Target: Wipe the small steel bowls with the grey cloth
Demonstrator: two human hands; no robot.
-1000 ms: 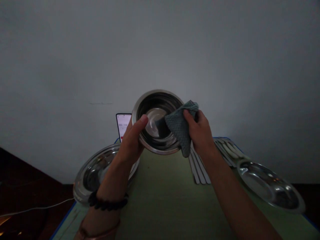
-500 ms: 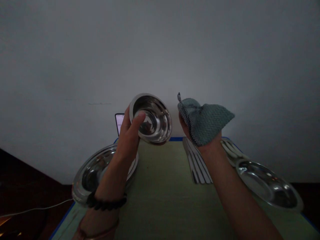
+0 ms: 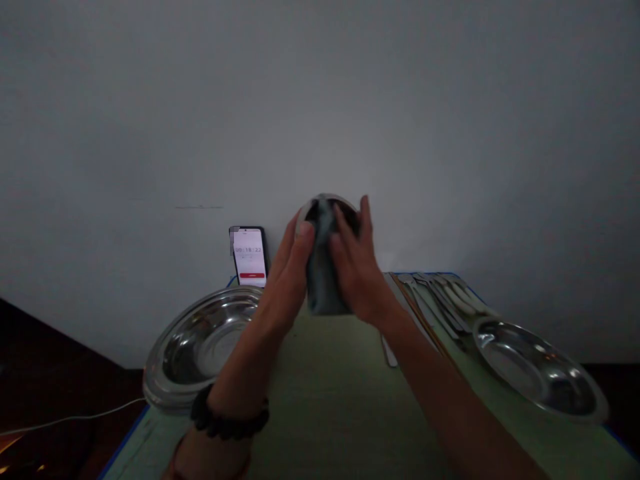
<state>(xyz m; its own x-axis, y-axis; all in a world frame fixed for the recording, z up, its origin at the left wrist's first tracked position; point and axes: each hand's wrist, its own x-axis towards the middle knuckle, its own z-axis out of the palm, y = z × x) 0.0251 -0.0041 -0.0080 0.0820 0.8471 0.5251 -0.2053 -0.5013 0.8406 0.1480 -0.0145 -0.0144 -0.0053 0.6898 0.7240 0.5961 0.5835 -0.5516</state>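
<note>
A shiny metal bowl [image 3: 351, 212] is held up above the table, tilted with its opening facing me. My left hand [image 3: 286, 279] grips its left side, thumb over the rim and fingers behind. Hanging from inside the bowl down over its near rim is a grey-green cloth [image 3: 325, 287]. My right hand [image 3: 361, 277] presses the cloth into the bowl, some fingers inside and one sticking up past the right rim. Motion blurs these fingers, and much of the bowl is hidden by the hands and cloth.
At the left stands a large metal basin [image 3: 173, 353], partly behind my left forearm. A lit phone [image 3: 249, 257] leans on the wall. To the right lie knives, chopsticks, forks [image 3: 425, 300] and pale spoons [image 3: 463, 297] beside an oval metal dish [image 3: 530, 367]. The wall rises behind the table [image 3: 320, 393].
The bowl has moved right and turned more toward me. My right hand has come left with the cloth and put it into the bowl. The phone and cutlery are now less covered.
</note>
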